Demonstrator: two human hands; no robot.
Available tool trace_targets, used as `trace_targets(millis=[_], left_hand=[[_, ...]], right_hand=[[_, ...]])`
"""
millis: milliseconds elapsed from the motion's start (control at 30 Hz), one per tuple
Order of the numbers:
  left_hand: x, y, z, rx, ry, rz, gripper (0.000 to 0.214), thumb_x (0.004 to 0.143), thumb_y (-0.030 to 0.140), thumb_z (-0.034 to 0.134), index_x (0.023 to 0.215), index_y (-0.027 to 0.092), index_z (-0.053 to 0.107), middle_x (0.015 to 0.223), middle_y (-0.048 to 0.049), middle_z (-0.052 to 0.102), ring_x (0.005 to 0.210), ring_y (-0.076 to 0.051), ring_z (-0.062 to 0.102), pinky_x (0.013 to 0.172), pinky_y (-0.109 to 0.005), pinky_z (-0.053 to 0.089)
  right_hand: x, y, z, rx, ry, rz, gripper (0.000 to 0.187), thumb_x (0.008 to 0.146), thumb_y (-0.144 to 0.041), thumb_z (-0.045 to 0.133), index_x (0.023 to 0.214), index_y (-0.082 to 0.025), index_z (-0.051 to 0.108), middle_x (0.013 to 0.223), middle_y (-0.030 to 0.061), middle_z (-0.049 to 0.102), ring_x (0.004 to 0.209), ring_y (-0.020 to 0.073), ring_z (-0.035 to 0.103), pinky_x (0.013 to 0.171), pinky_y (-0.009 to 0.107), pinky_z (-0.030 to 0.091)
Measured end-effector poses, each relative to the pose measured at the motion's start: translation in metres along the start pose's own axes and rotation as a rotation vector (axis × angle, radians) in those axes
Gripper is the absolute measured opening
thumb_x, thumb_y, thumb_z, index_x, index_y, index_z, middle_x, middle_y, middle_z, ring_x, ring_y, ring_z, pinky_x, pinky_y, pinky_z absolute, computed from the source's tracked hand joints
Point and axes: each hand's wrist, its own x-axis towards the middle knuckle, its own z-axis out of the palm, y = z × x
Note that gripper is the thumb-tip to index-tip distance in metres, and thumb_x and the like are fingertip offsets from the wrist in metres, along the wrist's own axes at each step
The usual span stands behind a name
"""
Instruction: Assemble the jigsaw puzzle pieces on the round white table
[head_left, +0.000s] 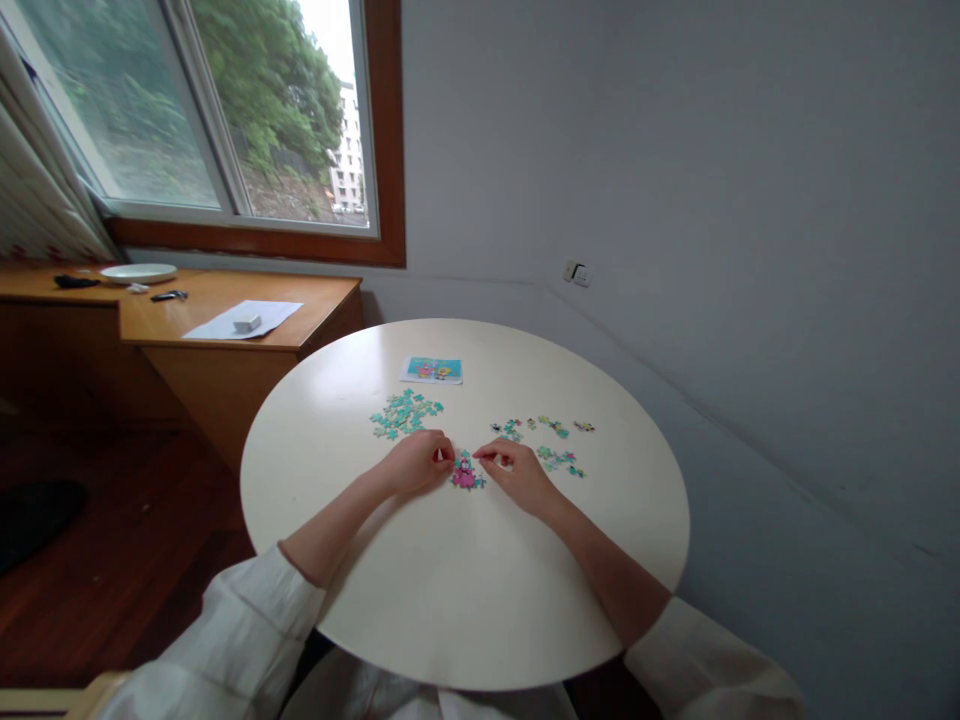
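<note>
My left hand [418, 463] and my right hand [519, 474] rest on a round white table [465, 590], fingers curled in a pinch at either side of a small pink and teal cluster of joined puzzle pieces [465, 474]. What each pinch holds is too small to name. A heap of loose teal pieces [405, 413] lies just beyond my left hand. More loose pieces [551, 442] are scattered beyond my right hand. A small reference picture card [432, 370] lies further back on the table.
A wooden desk [225, 345] stands at the left under a window, bearing a white plate [138, 272], a sheet of paper [244, 319] with a small box and some dark items. A grey wall with a socket [577, 272] curves round the right.
</note>
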Motion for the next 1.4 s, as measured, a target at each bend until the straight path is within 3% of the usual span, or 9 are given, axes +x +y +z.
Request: trace_targets(millis=[433,1400], left_hand=[[0.0000,0.0007,-0.0025,-0.001,-0.006,0.002,0.019,0.069,0.018,0.047,0.071,0.016,0.066,0.072,-0.0026,0.061,0.062,-0.011,0.053,0.058,-0.019,0.040],[0.0000,0.0002,-0.0005,0.005,-0.004,0.000,0.017,0.070,0.018,0.048,0.071,0.016,0.065,0.072,-0.0021,0.060,0.062,-0.011,0.053,0.058,-0.019,0.039]], right_hand=[[-0.0035,0.0046,0.0029,-0.031,-0.103,-0.113,0.019,0.074,-0.012,0.053,0.081,-0.021,0.068,0.082,0.0044,0.057,0.081,0.0145,0.053,0.077,0.030,0.042],[-0.0044,0.0043,0.0039,-0.109,-0.159,-0.147,0.022,0.073,-0.015,0.058,0.092,-0.022,0.065,0.087,0.0044,0.056,0.084,0.0156,0.052,0.079,0.031,0.041]])
